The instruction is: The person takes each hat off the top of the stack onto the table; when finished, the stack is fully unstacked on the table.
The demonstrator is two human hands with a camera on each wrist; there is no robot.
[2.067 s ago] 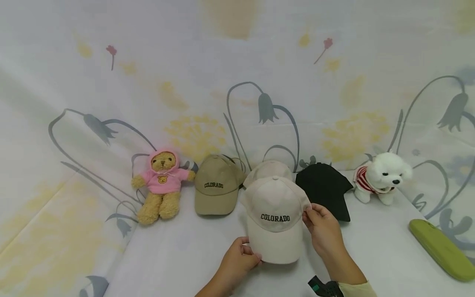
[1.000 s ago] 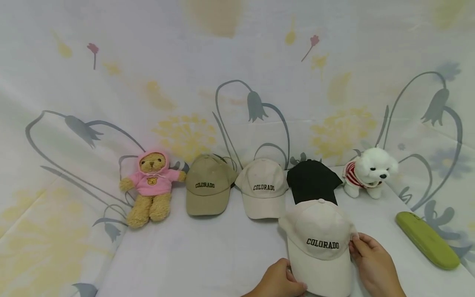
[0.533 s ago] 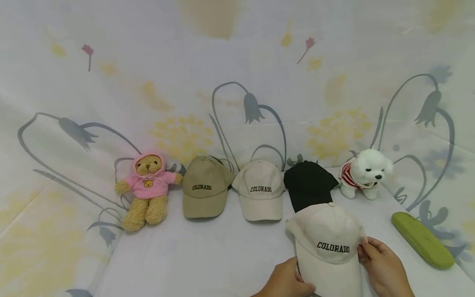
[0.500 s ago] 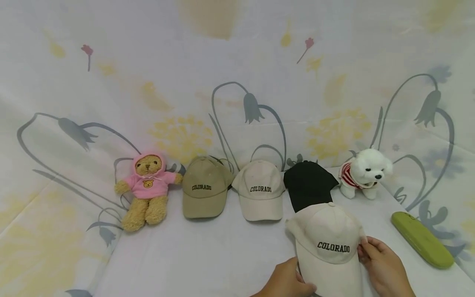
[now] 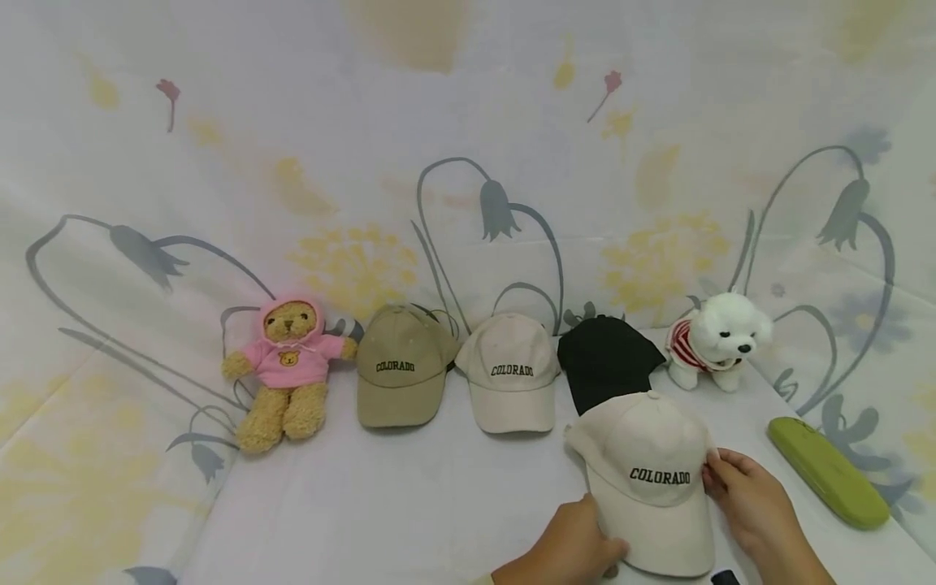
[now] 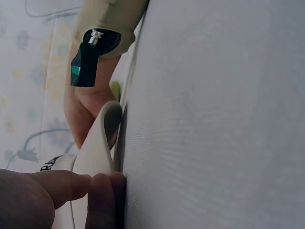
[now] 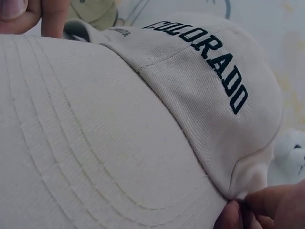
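Note:
Both hands hold a cream baseball cap point(image 5: 651, 520) with COLORADO in dark letters, in front of the black cap at the right. My left hand point(image 5: 574, 543) pinches the edge of its brim at the left. On the other side my right hand point(image 5: 753, 500) pinches the lower edge of the crown, where the brim begins. Close up, the right wrist view shows the stitched brim point(image 7: 95, 133) and the right thumb and fingers on the crown's edge. The left wrist view has the brim's curved edge point(image 6: 95, 148) just above the white surface.
Along the back stand a teddy bear point(image 5: 285, 374) in a pink hoodie, a khaki cap point(image 5: 402, 374), another cream cap point(image 5: 512, 378), a black cap point(image 5: 607, 357), partly covered, and a white toy dog point(image 5: 724, 341). A green case point(image 5: 829, 471) lies at the right edge.
The cream cap has come from in front of the other cream cap to the right and nearer, with both hands on it. In the last half second it moved only slightly.

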